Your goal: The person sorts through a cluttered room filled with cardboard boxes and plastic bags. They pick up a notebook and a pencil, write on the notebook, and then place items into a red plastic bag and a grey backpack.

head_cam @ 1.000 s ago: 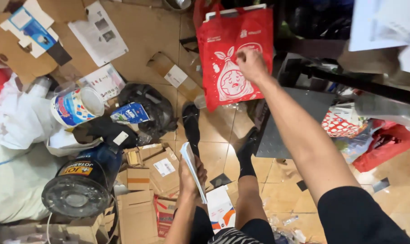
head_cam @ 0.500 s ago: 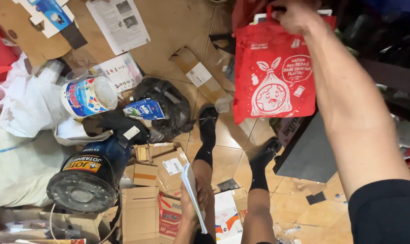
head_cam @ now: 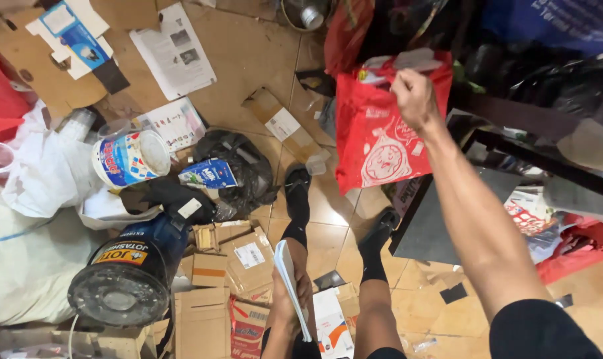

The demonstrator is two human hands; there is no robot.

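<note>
Since half a second ago, your right hand [head_cam: 413, 98] has drawn the red shopping bag [head_cam: 381, 136] lower and more toward the middle of the view, and the camera has tilted with it. Nearest you, your left hand [head_cam: 289, 300] hangs by your knee, its fingers closed around a flat white packet [head_cam: 293, 287] held on edge above a litter of flattened cardboard boxes [head_cam: 229, 266]. Your feet in black socks [head_cam: 298, 193] stand on the tan tiled floor [head_cam: 328, 242]. Left of them a dark blue paint can [head_cam: 132, 279] lies on its side, with a white tub [head_cam: 130, 158] and a black plastic bag [head_cam: 238, 166] beyond. Farther out, your right arm stretches forward, fingers pinching the bag's top edge so it hangs free above the floor. It looks like the bag is being lifted to be opened or filled; next, its mouth would need spreading, which one pinching hand cannot do alone.
</note>
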